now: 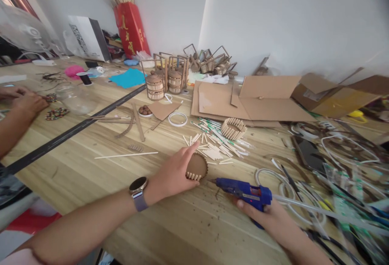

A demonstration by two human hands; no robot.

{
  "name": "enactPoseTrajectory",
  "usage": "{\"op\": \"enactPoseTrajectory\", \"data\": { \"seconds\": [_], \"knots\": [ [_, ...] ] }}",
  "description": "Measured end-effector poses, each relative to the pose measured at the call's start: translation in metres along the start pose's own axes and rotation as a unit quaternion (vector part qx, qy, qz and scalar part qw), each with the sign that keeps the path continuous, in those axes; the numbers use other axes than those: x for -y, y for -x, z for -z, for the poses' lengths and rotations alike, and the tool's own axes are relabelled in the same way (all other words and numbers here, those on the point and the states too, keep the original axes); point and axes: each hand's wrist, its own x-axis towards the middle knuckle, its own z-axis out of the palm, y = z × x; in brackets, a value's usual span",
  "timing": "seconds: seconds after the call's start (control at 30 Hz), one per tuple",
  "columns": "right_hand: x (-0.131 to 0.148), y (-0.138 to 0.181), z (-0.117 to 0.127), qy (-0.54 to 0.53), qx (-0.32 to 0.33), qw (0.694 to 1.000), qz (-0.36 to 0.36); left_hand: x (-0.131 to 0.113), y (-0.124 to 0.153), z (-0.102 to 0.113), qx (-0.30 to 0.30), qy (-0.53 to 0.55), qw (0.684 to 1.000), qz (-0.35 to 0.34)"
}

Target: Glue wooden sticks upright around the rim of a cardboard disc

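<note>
My left hand (173, 172), with a watch on its wrist, grips the left side of a round cardboard base (198, 163) on the table. Its index finger points out past the rim, and short wooden sticks line the base's near edge. In my right hand (267, 216) is a blue hot glue gun (243, 190). The gun's nozzle stops just right of the base, and a clear glue stick (291, 200) runs out of its back. Cut wooden sticks (209, 149) lie scattered beyond my left hand. A ring of upright sticks (234, 129) stands behind them.
Finished little baskets (174, 80) with tall handles stand at the back, near flattened cardboard (221, 99). Cables and tools (304, 192) clutter the right side. Another person's hands (27, 99) work at the far left, beyond a black strip (75, 129).
</note>
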Motion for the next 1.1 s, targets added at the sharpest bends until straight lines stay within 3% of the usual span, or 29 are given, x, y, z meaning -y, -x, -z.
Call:
{"op": "enactPoseTrajectory", "data": {
  "seconds": [0.17,0.63,1.1],
  "knots": [
    [-0.008,-0.002,-0.001,0.006,0.011,1.0,0.013,0.004,0.001,0.009,0.039,-0.025,0.999,0.01],
    [0.009,-0.003,-0.004,0.104,0.014,0.993,0.048,0.0,0.001,-0.008,0.015,0.016,1.0,0.013],
    [-0.009,0.002,-0.011,0.161,-0.025,0.984,0.078,-0.004,0.001,-0.008,0.012,0.004,1.0,0.009]
  ]
}}
